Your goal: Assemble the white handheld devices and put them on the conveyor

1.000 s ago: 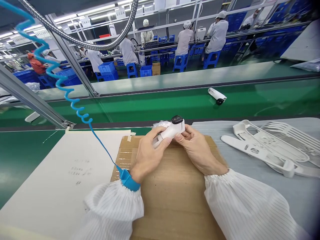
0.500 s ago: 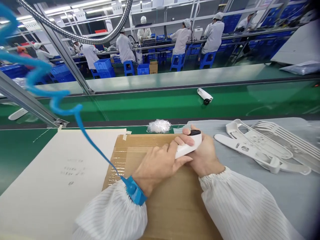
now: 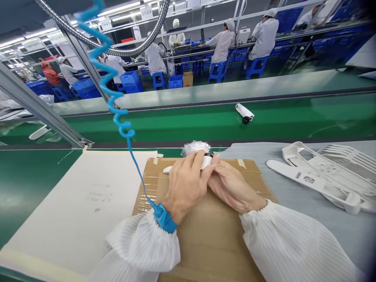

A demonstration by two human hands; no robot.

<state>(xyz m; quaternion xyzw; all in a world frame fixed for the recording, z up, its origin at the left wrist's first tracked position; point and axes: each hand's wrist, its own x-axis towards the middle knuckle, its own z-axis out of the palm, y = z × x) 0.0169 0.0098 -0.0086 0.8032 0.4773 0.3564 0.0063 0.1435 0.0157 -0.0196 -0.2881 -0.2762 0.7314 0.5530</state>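
Observation:
My left hand (image 3: 186,182) is closed over a slim white plastic device with a black end (image 3: 206,161). The device's narrow white tip sticks out to the left, past my fingers. At the black end my right hand (image 3: 230,183) grips it too, thumb and fingers pressed together. Much of the device is covered by my hands. Below them lies a flat cardboard sheet (image 3: 211,243). A blue wrist strap (image 3: 165,218) with a coiled cord (image 3: 117,111) circles my left wrist.
White plastic frames (image 3: 311,180) lie on grey sheeting (image 3: 282,227) at right. Crumpled clear plastic (image 3: 195,147) sits behind my hands. A similar white piece (image 3: 244,112) rests on the green belt (image 3: 176,127). White paper (image 3: 67,219) is at left. Metal posts (image 3: 44,107) rise nearby; workers sit beyond.
The device has moved left and is now turned with its narrow end pointing left. My left hand has shifted over its middle, and my right hand now pinches its black end.

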